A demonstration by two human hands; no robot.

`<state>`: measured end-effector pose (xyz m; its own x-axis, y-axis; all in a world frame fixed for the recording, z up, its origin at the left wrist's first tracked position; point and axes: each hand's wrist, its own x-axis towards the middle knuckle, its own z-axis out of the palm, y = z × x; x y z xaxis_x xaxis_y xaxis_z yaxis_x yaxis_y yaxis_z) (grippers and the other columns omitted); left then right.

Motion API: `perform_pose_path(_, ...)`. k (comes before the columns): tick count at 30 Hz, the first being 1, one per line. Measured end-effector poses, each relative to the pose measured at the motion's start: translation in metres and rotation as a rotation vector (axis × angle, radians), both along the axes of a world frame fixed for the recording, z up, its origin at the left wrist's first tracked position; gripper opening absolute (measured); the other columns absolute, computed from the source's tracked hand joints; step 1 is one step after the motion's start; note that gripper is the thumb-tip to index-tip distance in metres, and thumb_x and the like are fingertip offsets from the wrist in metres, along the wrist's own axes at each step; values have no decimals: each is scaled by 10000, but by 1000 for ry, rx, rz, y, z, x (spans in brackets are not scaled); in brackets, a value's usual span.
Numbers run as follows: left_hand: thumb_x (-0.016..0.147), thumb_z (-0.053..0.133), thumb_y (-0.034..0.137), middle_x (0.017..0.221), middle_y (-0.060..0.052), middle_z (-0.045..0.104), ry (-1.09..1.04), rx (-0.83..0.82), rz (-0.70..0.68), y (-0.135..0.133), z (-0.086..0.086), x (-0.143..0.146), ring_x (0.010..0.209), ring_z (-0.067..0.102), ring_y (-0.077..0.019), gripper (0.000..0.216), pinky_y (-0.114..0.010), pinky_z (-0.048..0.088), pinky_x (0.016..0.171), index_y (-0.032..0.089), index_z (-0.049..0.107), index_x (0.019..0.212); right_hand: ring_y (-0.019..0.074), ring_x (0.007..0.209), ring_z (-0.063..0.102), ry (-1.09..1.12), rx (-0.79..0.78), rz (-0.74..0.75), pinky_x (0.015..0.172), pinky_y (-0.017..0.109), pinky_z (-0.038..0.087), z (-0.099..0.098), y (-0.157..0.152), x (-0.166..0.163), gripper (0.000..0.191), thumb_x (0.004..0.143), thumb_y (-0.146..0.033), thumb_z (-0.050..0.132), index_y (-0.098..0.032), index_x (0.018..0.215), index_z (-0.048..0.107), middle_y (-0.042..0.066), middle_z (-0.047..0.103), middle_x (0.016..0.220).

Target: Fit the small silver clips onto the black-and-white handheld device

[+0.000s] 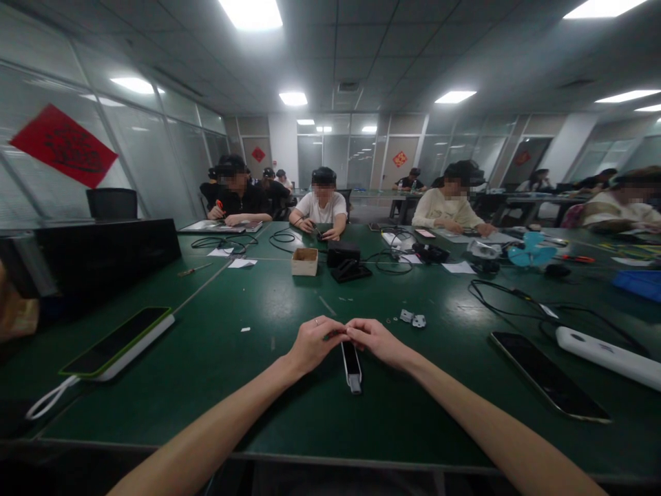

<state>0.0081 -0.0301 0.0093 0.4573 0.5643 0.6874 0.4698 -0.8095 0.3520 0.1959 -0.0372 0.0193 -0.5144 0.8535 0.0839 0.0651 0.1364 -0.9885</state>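
Observation:
My left hand [313, 342] and my right hand [375, 339] meet over the middle of the green table [217, 351], fingers pinched together. Between the fingertips sits a small object with red and green on it [334, 335]; it is too small to name. Just under the hands lies a narrow black-and-white device [352, 366], lengthwise toward me. A ring shows on my left hand. Two small silver metal parts [414, 319] rest a little beyond my right hand.
A phone on a white power bank [120, 342] lies at left, a dark phone [548, 375] and a white power strip [609, 355] at right. A cardboard box [304, 261], black boxes and cables sit farther back. Several people work at the table's far end.

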Motion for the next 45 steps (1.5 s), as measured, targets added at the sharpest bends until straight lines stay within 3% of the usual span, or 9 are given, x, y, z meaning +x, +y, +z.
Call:
perform_pose_path(7,875,568,356,749,-9,672,-72,85,-31,0,0,2,667,617,-111,199,-208,505,637,180,653,843,74,531,368,51,-68,-4,509,220,265,-1,2,-1,370,737,-514,642,-152,735,568,-47,449,606)
perform_pose_path(12,870,578,332,778,-14,673,-44,60,-53,2,2,0,704,619,-120,171,-212,501,651,178,651,858,81,552,392,28,-11,-14,527,225,292,-2,5,0,329,758,-474,633,-148,756,590,-41,480,632)
perform_pose_path(15,851,605,298,805,-13,669,12,24,-32,11,0,-6,708,610,-119,129,-214,492,654,180,654,870,103,614,462,-86,114,-95,575,238,350,-1,9,7,298,798,-444,595,-148,823,612,-20,546,697)
perform_pose_path(20,784,681,240,788,2,656,175,-148,60,33,-6,-23,645,580,-109,106,-213,458,621,177,664,868,149,746,534,-463,496,-316,665,283,419,3,16,29,217,867,-349,505,-164,873,618,33,602,854)
perform_pose_path(24,769,690,228,773,17,663,233,-277,49,39,-8,-29,642,575,-111,98,-209,436,613,189,674,858,164,793,541,-701,663,-269,716,304,436,0,22,43,170,861,-280,499,-168,850,626,50,604,866)
perform_pose_path(31,794,658,262,787,17,677,234,-350,68,36,-12,-23,689,594,-128,99,-221,430,645,205,688,868,183,888,552,-810,628,-179,770,317,452,-4,21,37,191,859,-292,509,-185,943,643,61,611,948)
perform_pose_path(45,784,666,262,796,16,698,193,-384,98,36,-15,-19,710,620,-142,103,-234,456,674,209,703,864,173,889,547,-785,649,-187,788,313,449,-17,26,34,201,894,-308,488,-187,936,643,52,610,944)
